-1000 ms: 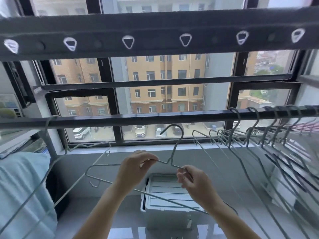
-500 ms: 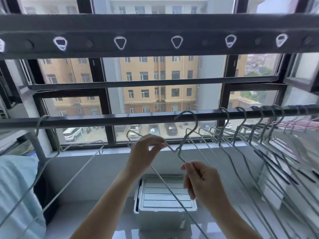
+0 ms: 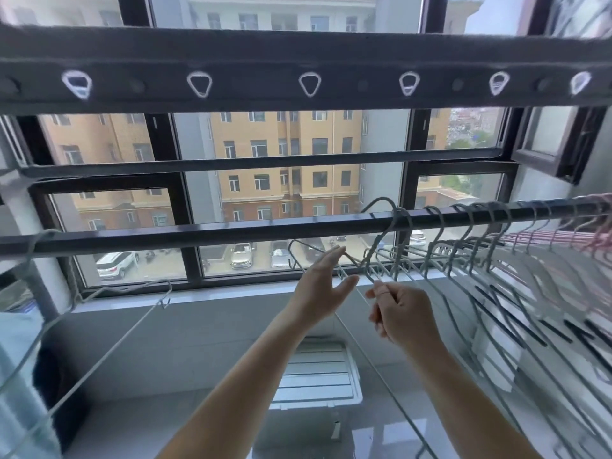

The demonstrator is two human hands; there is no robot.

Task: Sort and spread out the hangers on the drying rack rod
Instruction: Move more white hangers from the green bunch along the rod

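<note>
Only the head view to go on, so here's what I see standing by the window.

The right hand (image 3: 404, 313) is pinching the wire of one hanger (image 3: 381, 239) just below its neck, fingers curled tight on it. The left hand (image 3: 321, 286) is released, fingers straight, and I can't tell if they touch the hanger's shoulder wire or are only beside it. The hanger's hook is up at the rod (image 3: 198, 231), arcing above its top edge, but I honestly can't tell if it's seated over the rod or just held against it.

What could go wrong, in my opinion:

- If the hook isn't fully over and the right hand lets go, the hanger drops toward the white bin (image 3: 318, 376) below (nothing else would be holding it).
- It's going on right next to the bunched hangers (image 3: 463, 246), which crowd the right half of the rod with their shoulders overlapping. Thin wire snags easily, so sliding this one left could drag a neighbour along or tangle the hooks.
- That spot doesn't spread anything out. There's a long bare stretch of rod between this one and the lone hanger (image 3: 126, 289) far left, so it likely needs to go further left.
</note>
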